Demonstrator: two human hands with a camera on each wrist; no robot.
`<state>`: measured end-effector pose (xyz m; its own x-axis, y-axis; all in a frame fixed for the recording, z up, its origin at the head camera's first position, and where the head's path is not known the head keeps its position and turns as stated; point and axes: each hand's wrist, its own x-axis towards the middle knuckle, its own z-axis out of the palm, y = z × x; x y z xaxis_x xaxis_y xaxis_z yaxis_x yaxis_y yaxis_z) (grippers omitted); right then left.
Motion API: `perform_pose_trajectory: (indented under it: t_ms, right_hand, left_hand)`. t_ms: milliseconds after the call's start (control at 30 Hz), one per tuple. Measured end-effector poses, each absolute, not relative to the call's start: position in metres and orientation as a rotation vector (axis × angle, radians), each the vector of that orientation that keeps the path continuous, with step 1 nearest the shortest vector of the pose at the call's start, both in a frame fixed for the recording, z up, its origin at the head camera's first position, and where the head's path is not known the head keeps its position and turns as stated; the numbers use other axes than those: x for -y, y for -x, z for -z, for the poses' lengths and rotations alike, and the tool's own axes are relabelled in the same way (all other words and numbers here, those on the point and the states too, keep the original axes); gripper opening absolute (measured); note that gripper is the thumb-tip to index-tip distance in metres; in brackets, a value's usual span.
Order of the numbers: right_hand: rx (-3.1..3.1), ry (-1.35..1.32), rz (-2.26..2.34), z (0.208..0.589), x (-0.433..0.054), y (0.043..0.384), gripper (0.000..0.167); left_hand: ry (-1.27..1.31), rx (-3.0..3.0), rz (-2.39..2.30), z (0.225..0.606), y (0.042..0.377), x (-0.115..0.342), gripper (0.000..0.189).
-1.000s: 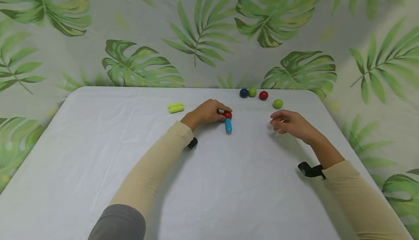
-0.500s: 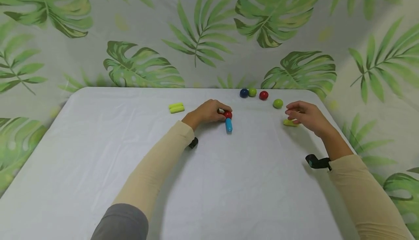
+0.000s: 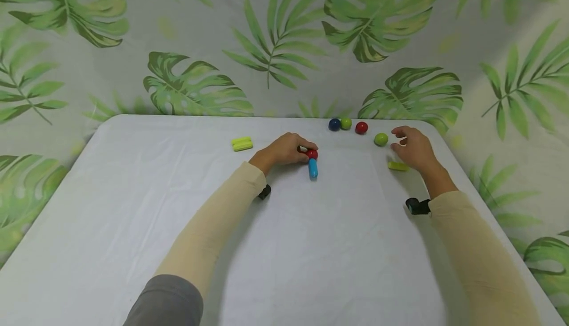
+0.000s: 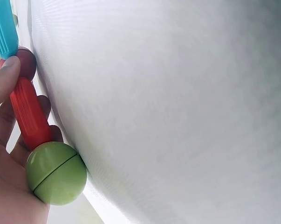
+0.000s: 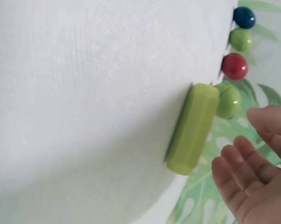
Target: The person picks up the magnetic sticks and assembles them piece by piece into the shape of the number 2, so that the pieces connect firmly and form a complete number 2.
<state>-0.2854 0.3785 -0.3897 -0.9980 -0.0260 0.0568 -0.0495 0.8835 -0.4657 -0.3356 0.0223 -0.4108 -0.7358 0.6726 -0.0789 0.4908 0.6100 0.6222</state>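
My left hand (image 3: 284, 149) grips a joined chain of toy balls and rods near the table's middle. In the left wrist view, thumb and fingers are around its red ball (image 4: 27, 64) and red rod (image 4: 30, 112). A blue rod (image 3: 313, 169) extends from the red ball toward the person, and a green ball (image 4: 56, 172) sits at the red rod's other end, by the palm. My right hand (image 3: 417, 149) hovers with parted, relaxed fingers, holding nothing. Just left of its fingertips lies a loose green ball (image 3: 381, 139); a yellow-green rod (image 3: 397, 166) lies below the hand.
Along the back edge of the white table (image 3: 311, 247) sit a dark blue ball (image 3: 334, 124), another green ball (image 3: 345, 123) and a red ball (image 3: 361, 128). Two yellow-green rods (image 3: 242, 143) lie side by side left of the left hand. A leaf-patterned cloth (image 3: 275, 34) hangs behind.
My right hand has moved right and farther back, toward the loose green ball; the yellow-green rod beneath it has come into view. The left hand keeps its grip in place.
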Motion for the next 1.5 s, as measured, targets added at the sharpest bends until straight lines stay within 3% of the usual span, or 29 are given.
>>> perform_pose_trajectory:
  t_ms: [367, 1067, 1500]
  right_hand:
    - [3.195, -0.001, -0.782, 0.399, -0.386, 0.309, 0.066]
    - [3.138, -0.065, -0.706, 0.407, -0.375, 0.315, 0.046]
    - [3.122, -0.052, -0.71, 0.404, -0.366, 0.317, 0.043]
  left_hand:
    - [-0.958, -2.517, -0.836, 0.41, 0.337, -0.025, 0.043]
    - [-0.938, -2.536, -0.806, 0.413, 0.336, -0.027, 0.043]
    - [-0.927, -2.538, -0.835, 0.412, 0.338, -0.023, 0.043]
